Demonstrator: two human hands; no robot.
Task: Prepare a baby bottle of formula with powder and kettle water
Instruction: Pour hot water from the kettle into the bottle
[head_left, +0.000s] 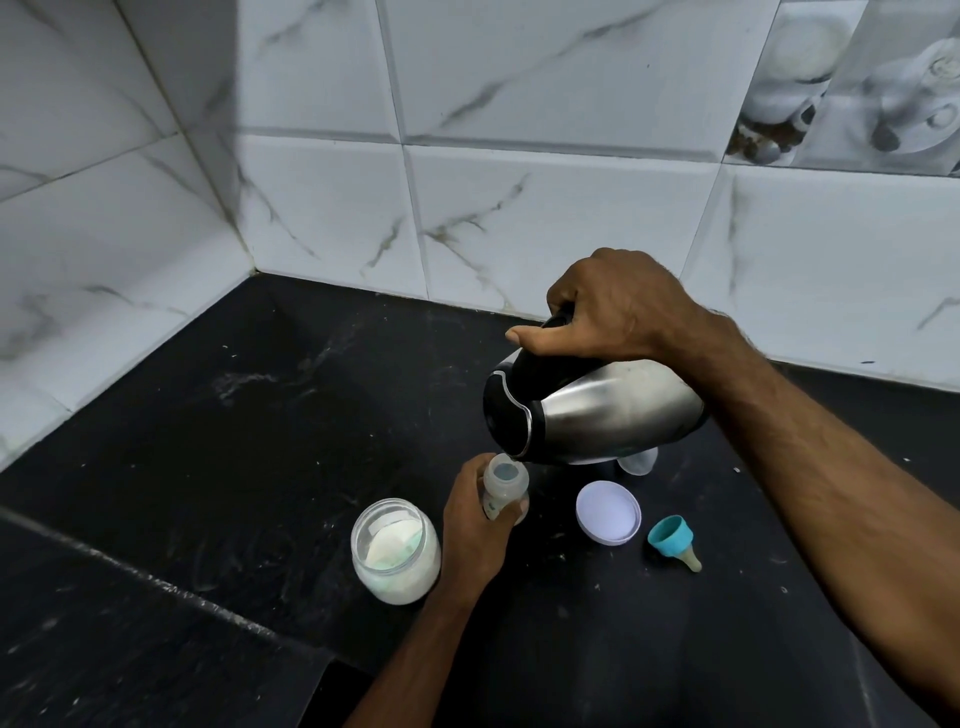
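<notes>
My right hand (618, 306) grips the black handle of a steel kettle (602, 410), which is tipped far over to the left, its spout right at the mouth of the baby bottle (505, 483). My left hand (475, 525) holds that small clear bottle upright on the black counter, fingers curled round its body. The bottle's mouth is uncovered. An open jar of white formula powder (396, 551) stands just left of my left hand. The teal ring with its teat (674, 540) lies on its side at the right.
The jar's white lid (608, 512) lies flat on the black counter (234, 441) between bottle and teat. A clear cap (640, 461) peeks out beneath the kettle. Marble-patterned wall tiles close off the back and left. A raised counter edge runs across the lower left.
</notes>
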